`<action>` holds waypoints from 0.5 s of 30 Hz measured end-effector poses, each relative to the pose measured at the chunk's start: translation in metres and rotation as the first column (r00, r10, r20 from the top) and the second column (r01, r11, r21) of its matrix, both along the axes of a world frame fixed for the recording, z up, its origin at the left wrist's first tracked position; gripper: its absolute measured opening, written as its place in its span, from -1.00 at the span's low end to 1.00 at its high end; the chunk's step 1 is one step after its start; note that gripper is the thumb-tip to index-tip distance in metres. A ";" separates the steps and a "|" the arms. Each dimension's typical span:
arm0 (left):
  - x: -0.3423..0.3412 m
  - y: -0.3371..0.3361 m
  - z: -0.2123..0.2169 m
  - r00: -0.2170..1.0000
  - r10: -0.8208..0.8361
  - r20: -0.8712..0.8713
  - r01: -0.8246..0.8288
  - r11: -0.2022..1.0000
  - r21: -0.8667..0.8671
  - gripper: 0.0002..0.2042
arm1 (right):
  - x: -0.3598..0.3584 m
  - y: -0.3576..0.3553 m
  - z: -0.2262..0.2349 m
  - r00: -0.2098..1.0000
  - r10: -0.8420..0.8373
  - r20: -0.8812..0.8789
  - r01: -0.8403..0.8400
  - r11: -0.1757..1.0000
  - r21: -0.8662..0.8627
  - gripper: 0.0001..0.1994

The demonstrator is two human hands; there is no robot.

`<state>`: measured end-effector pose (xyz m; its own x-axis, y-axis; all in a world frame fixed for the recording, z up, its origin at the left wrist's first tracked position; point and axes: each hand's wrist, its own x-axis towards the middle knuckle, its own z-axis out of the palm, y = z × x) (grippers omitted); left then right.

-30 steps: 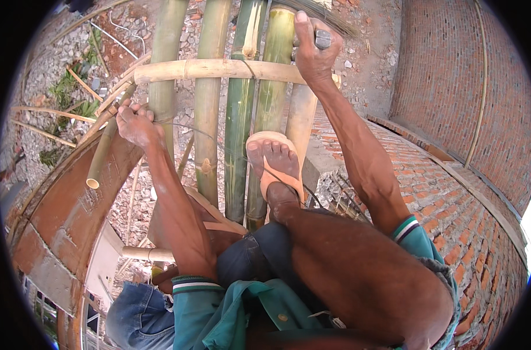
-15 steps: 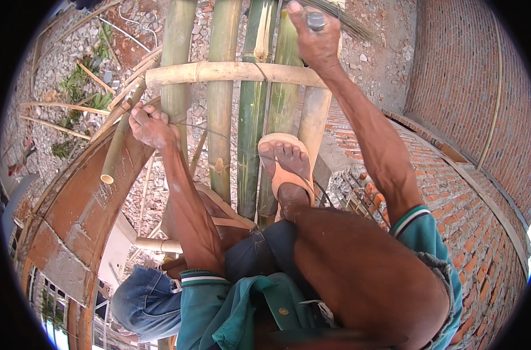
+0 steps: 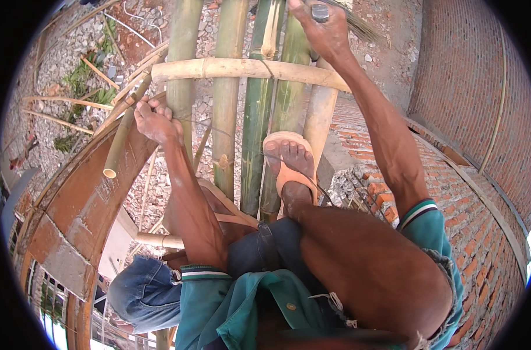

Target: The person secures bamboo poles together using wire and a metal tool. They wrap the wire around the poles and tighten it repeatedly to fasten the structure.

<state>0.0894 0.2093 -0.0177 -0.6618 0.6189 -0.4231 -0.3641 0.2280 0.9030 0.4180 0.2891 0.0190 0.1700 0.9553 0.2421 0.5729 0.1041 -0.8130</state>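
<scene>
I am up on a bamboo scaffold looking down. My left hand (image 3: 154,119) is closed on a thin wire (image 3: 219,129) beside an upright bamboo pole (image 3: 182,99). My right hand (image 3: 322,32) reaches far up the frame and grips a dark grey metal tool (image 3: 320,11) against the green bamboo poles (image 3: 286,81). A pale horizontal bamboo crossbar (image 3: 242,69) is lashed across the poles between both hands. My foot in an orange sandal (image 3: 289,166) rests on the poles.
A red brick wall (image 3: 470,87) rises at the right, with a brick ledge (image 3: 452,192) below it. A curved orange-brown form (image 3: 79,204) sits at the left. A loose cut bamboo piece (image 3: 121,146) leans by my left hand. Rubble ground lies far below.
My right hand has slid farther up the green poles, past the crossbar. My left hand has shifted slightly right toward the upright pole, still closed on the wire.
</scene>
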 end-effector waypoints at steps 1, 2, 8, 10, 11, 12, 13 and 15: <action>0.001 -0.002 0.002 1.000 -0.014 -0.009 0.014 1.000 -0.002 -0.81 | -0.005 -0.002 0.000 0.996 -0.080 -0.028 0.083 0.990 0.113 -0.63; 0.002 -0.003 0.003 1.000 -0.002 -0.027 0.002 1.000 -0.010 -0.81 | -0.011 0.004 -0.001 0.995 -0.083 0.059 0.054 0.920 0.387 -0.60; 0.007 0.003 0.002 0.999 0.006 -0.046 -0.007 1.000 -0.012 -0.79 | 0.055 0.015 -0.009 0.951 -0.135 -0.278 0.033 0.939 -0.342 -0.71; 0.006 0.002 0.002 1.000 0.013 -0.027 -0.011 0.999 0.038 -0.79 | 0.082 0.003 -0.014 0.802 -0.158 -0.576 -0.022 0.956 -0.293 -0.65; 0.006 0.001 0.003 1.000 0.023 -0.021 -0.022 0.999 0.036 -0.79 | 0.093 -0.006 -0.014 0.635 -0.051 -0.771 -0.046 0.994 -0.103 -0.47; 0.007 0.000 0.004 0.999 0.013 -0.046 -0.011 0.999 0.030 -0.79 | 0.094 -0.013 -0.019 0.592 -0.044 -0.804 -0.019 0.997 -0.068 -0.48; 0.007 0.000 0.004 0.997 0.027 -0.068 -0.026 0.999 0.022 -0.79 | 0.093 -0.020 -0.022 0.553 -0.018 -0.833 0.005 1.000 -0.018 -0.48; 0.009 0.001 0.005 0.995 0.045 -0.091 -0.044 0.999 0.008 -0.79 | 0.098 -0.027 -0.021 0.549 0.022 -0.836 0.009 0.999 0.032 -0.49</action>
<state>0.0984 0.2098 -0.0128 -0.7242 0.5906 -0.3561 -0.2898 0.2078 0.9342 0.5160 0.2622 -0.0020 0.3038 0.9525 0.0215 -0.3641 0.1369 -0.9212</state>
